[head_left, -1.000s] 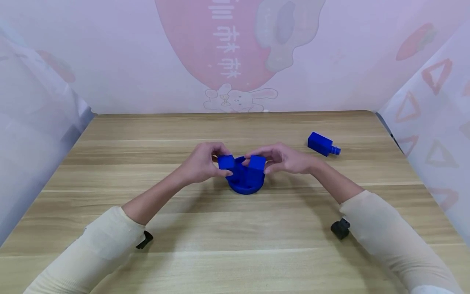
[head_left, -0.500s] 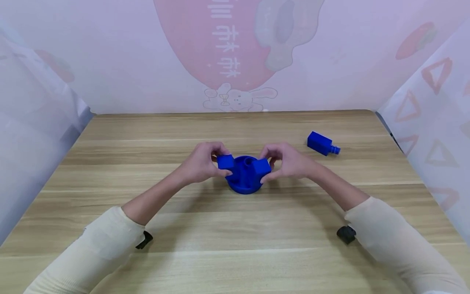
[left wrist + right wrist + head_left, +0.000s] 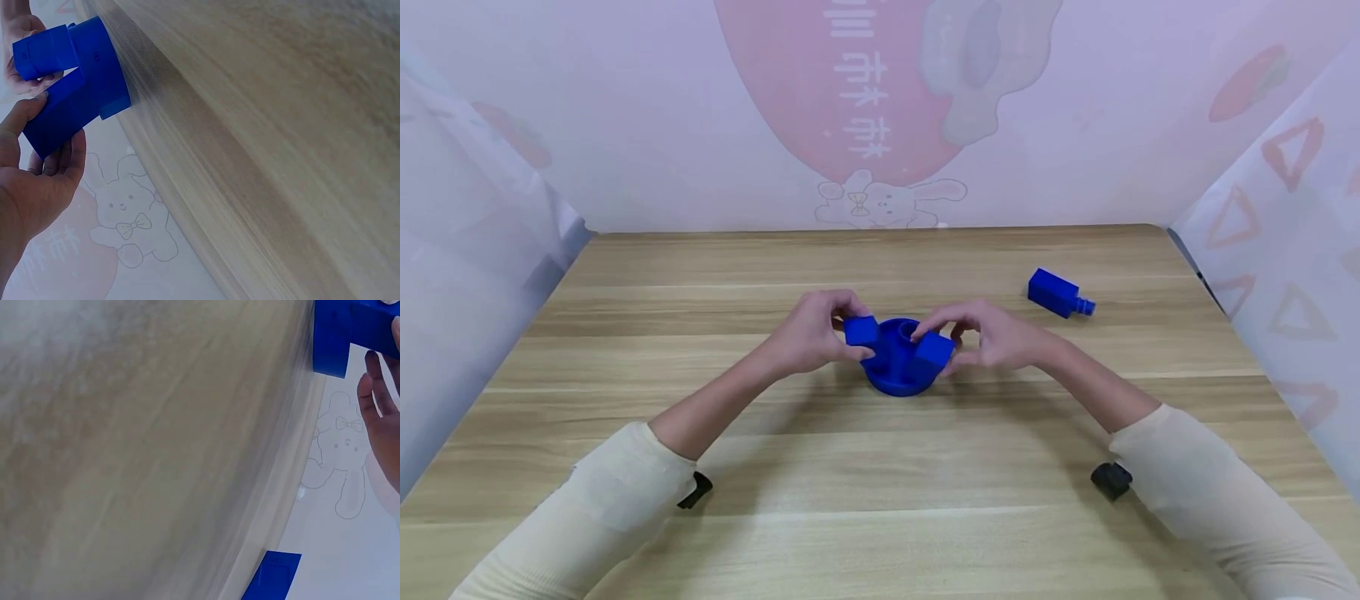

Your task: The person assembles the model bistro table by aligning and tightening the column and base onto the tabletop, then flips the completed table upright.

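Observation:
A round blue base [image 3: 901, 385] with a raised rim and an open round socket stands on the table, two square blue blocks rising from it. My left hand [image 3: 812, 333] pinches the left block [image 3: 861, 331] between thumb and fingers; the left wrist view shows this block [image 3: 59, 119] leaning outward from the base [image 3: 106, 69]. At the right block [image 3: 934, 350], my right hand [image 3: 992, 335] has its index finger over the far side, near the socket, and its thumb at the near side. The right wrist view cuts off much of this hand [image 3: 386, 419].
Another blue block [image 3: 1054, 293] with a threaded end lies on its side at the back right of the wooden table [image 3: 895, 500]. A printed white sheet [image 3: 700, 125] hangs behind the table's far edge, with more sheeting at both sides.
The right block has turned on the base and tilts more to the right. My right fingers have shifted their hold round it, uncovering the socket. The left hand stays in place.

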The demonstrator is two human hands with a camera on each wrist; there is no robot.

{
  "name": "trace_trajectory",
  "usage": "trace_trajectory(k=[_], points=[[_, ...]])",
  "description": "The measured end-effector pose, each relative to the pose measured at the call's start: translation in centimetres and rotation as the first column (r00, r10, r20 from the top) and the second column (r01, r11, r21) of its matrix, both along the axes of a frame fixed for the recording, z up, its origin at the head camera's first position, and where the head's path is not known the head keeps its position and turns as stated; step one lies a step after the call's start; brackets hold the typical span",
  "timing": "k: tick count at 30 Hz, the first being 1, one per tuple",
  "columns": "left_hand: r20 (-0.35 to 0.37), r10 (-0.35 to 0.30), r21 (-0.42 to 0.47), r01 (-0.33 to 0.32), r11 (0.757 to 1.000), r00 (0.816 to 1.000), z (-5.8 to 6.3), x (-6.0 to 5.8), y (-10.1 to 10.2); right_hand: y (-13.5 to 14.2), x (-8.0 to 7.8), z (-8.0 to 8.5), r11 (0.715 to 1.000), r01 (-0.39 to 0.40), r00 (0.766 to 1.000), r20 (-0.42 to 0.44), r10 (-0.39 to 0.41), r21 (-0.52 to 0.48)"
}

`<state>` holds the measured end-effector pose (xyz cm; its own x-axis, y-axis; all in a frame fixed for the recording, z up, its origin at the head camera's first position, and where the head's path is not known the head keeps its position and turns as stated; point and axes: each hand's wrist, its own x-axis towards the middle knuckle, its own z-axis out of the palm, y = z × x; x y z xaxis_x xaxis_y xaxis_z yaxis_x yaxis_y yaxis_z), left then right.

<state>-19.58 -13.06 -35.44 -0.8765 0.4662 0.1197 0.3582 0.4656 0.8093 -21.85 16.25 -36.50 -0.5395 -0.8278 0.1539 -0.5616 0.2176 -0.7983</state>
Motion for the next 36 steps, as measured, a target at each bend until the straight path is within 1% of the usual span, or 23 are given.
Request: trace_trajectory(k=[3, 6, 13, 17, 28, 36], points=[[-0.002, 0.000, 0.005, 0.000, 1.000, 1.000, 0.0, 0.0, 0.0, -0.3, 0.0, 0.0, 1.000, 0.025, 1.000, -0.002, -0.025, -0.009], [0.003, 0.005, 0.002, -0.005, 1.000, 1.000, 0.1, 0.1, 0.0, -0.5, 0.2, 0.0, 0.999, 0.039, 0.999, -0.024, -0.040, -0.023], [0.006, 0.014, -0.017, -0.014, 1.000, 1.000, 0.2, 0.0, 0.1, -0.6, 0.5, -0.1, 0.997, 0.062, 0.991, -0.119, -0.066, -0.040], [0.003, 0.018, -0.025, -0.018, 1.000, 1.000, 0.2, 0.0, 0.1, -0.6, 0.6, -0.3, 0.997, 0.067, 0.985, -0.157, -0.073, -0.045], [-0.002, 0.022, -0.031, -0.022, 0.999, 1.000, 0.3, 0.0, 0.0, -0.8, 0.7, -0.8, 0.993, 0.088, 0.974, -0.204, -0.102, -0.075], [-0.009, 0.025, -0.038, -0.025, 0.999, 1.000, 0.3, 0.0, 0.1, -0.7, 0.8, -1.0, 0.991, 0.096, 0.971, -0.211, -0.114, -0.095]])
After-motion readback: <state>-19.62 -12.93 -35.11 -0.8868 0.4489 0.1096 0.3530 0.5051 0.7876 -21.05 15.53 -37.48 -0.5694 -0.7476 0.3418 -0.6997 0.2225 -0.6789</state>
